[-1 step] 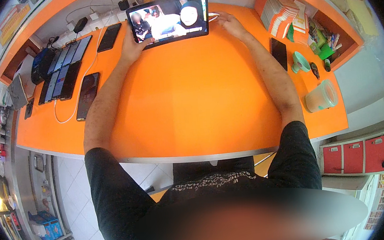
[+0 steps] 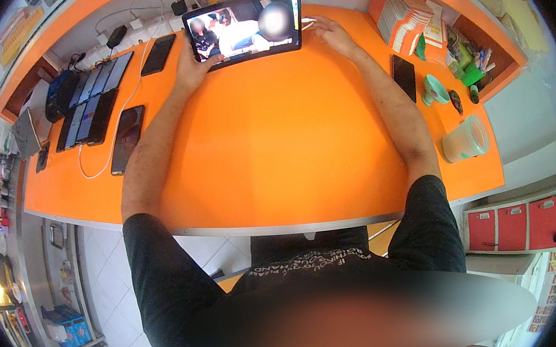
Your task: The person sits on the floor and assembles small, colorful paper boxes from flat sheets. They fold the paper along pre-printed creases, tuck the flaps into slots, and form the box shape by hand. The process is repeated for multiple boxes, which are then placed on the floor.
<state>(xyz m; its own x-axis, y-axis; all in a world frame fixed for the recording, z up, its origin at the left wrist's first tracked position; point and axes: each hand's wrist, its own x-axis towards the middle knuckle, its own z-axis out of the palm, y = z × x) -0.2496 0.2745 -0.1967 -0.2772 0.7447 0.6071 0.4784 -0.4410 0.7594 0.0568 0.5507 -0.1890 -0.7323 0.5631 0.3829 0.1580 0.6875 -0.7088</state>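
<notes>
Orange counter: broad stretch between the forearms, leaving room to move; metal front edge runs across just before the dark shirt.
Tablet: tilted up at the counter's far side, screen lit, back hidden.
Left hand: grasps the tablet's left edge, thumb in front, other fingers mostly out of sight.
Right hand: beside the tablet's right edge, at a slim white piece, too small to make out; cannot tell whether it is gripped.
Dark phone: just beside the left forearm.
</notes>
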